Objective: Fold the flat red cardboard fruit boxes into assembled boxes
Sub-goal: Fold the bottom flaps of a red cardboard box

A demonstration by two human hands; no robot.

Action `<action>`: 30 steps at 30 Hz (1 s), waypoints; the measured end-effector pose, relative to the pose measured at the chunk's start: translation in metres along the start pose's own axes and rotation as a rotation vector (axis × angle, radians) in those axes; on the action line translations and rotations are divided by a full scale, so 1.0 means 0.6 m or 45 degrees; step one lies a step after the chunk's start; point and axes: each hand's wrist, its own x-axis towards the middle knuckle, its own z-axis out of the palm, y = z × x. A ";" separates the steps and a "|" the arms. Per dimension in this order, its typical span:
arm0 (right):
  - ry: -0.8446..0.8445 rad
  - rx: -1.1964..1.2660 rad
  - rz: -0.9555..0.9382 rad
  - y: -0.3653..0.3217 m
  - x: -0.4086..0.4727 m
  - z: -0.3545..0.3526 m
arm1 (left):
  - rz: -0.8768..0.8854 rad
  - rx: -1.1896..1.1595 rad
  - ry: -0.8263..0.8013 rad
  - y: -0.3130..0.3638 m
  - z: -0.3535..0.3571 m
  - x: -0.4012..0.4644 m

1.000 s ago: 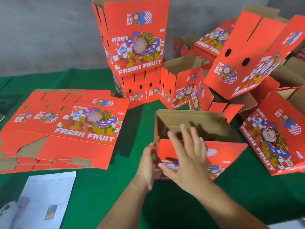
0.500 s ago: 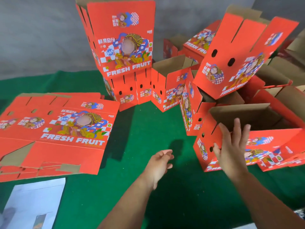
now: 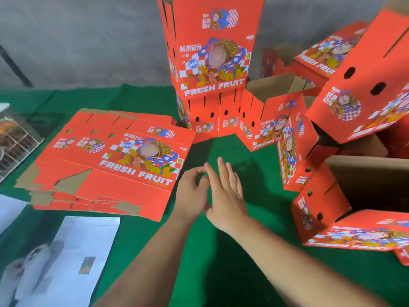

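Judging by the table, several folded boxes (image 3: 272, 120) stand or lie at the back and right, while a stack of flat boxes (image 3: 110, 165) waits at left. The left hand (image 3: 191, 193) and right hand (image 3: 225, 196) hover empty over the green cloth (image 3: 254, 196), fingers loose.

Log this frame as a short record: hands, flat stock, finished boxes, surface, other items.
left hand: empty, fingers loosely curled, above the cloth
right hand: empty, fingers straight, beside the left hand
flat boxes: stacked at left
assembled boxes: clustered behind and right, one tall box upright
surface: green cloth
other: white sheet near left
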 end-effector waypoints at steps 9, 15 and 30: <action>-0.361 0.609 0.469 -0.015 0.037 0.046 | -0.160 1.463 -0.036 -0.187 -0.173 0.034; -0.317 1.402 0.942 -0.003 0.061 0.028 | 0.245 1.056 0.251 -0.119 -0.108 -0.020; -0.144 2.076 1.020 0.223 -0.093 -0.100 | -0.320 0.455 0.171 -0.088 -0.166 0.021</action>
